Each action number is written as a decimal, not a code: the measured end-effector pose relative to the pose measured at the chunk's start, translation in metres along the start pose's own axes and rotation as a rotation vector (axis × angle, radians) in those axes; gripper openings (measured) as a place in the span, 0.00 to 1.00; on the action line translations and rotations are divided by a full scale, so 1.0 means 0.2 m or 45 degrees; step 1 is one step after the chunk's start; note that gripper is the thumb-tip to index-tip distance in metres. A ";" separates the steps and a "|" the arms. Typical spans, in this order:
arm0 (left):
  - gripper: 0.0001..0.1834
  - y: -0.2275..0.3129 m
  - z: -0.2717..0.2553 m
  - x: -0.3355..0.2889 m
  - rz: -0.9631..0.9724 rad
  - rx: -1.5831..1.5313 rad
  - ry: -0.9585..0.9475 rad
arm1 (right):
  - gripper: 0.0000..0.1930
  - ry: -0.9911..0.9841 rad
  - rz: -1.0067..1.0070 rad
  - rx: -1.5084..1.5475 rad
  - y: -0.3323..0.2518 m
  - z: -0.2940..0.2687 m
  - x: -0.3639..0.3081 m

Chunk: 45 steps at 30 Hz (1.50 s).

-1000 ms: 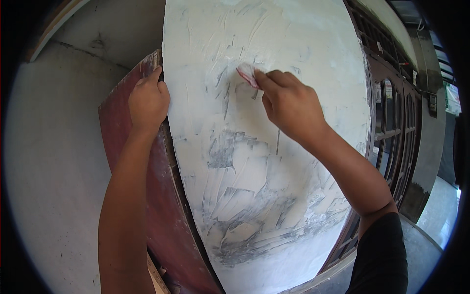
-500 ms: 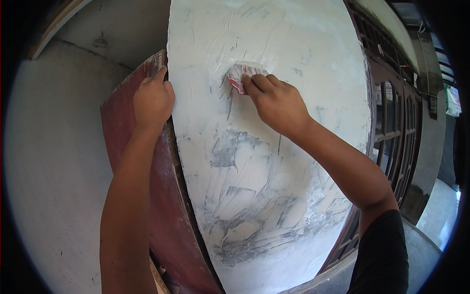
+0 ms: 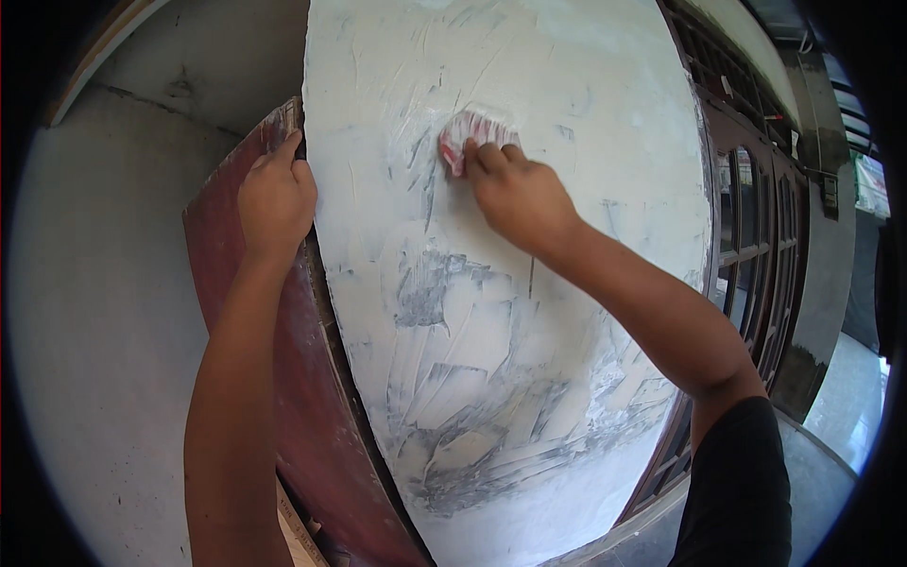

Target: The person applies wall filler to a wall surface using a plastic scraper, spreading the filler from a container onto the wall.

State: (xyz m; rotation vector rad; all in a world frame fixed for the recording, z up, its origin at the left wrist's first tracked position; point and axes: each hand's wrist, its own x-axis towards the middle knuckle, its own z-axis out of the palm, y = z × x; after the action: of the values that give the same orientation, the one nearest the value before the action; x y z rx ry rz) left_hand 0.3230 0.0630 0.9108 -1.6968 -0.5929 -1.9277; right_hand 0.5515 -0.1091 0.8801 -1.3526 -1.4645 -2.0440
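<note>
My right hand [image 3: 524, 194] is closed on a red putty scraper [image 3: 455, 151] smeared with white filler. The scraper's blade rests against the upper part of a white wall panel [image 3: 557, 321], which bears grey patches, ridges and streaks of filler. To the left, my left hand [image 3: 276, 203] grips the upper edge of a dark red board [image 3: 236, 236] that leans alongside the panel. Its index finger points up along the edge; the fingertips behind the board are hidden.
A plain grey wall [image 3: 104, 312] stands on the left beyond the board. At the right are a brown door with glass panes [image 3: 746, 208] and a pale tiled floor [image 3: 846, 397]. A narrow dark gap runs between board and panel. Low behind the board lies a piece of printed cardboard [image 3: 298, 529].
The view has shifted slightly, so panel and board sit further left. My right hand and the scraper have moved a little up and right across the panel. My left hand keeps its grip.
</note>
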 end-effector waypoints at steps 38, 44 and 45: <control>0.21 0.06 0.03 0.01 0.009 0.066 -0.050 | 0.14 -0.018 0.602 -0.108 0.68 -0.02 0.33; 0.22 0.01 0.04 0.00 0.034 0.047 0.032 | 0.23 0.112 -0.190 -0.101 -0.34 -0.04 -0.36; 0.22 0.02 0.05 0.00 0.024 0.062 0.011 | 0.22 0.102 -0.186 0.027 -0.37 -0.11 -0.40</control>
State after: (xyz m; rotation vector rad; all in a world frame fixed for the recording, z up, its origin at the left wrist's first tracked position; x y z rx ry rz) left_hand 0.3338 0.0653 0.9117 -1.6575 -0.6131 -1.8918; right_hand 0.5312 -0.1169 0.7720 -1.1725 -1.5866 -2.1381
